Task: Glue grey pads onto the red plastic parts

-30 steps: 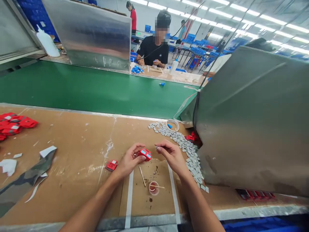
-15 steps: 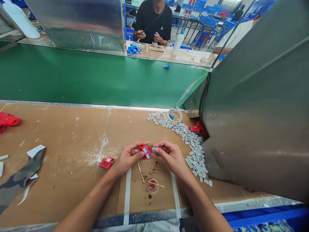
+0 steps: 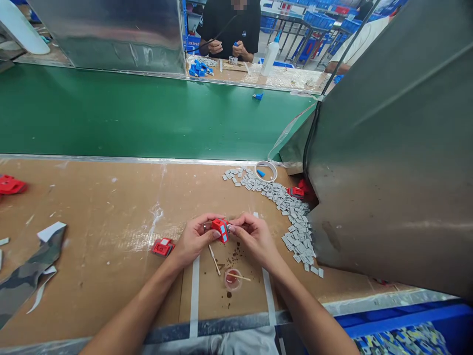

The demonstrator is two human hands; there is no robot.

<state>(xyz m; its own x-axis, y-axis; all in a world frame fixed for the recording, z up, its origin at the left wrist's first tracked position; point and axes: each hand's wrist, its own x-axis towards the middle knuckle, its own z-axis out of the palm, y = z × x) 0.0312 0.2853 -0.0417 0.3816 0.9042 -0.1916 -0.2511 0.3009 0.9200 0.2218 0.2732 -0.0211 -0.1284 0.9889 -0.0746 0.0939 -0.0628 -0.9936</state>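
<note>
Between the left grip (image 3: pixel 194 240) and right grip (image 3: pixel 256 240), a red piece (image 3: pixel 219 227) fills the gap. Left of the left grip I see a wide, passable stretch of tabletop (image 3: pixel 107 207), interrupted by a second red piece (image 3: pixel 163 247) near the wrist. Right of the right grip, grey tiles (image 3: pixel 300 235) crowd the way before a metal panel (image 3: pixel 388 162); below both, a cup (image 3: pixel 232 288) obstructs.

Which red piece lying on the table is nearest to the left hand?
The single red piece just left of the left hand. The red part at the picture's left edge and the red ones beside the metal panel lie farther.
</note>
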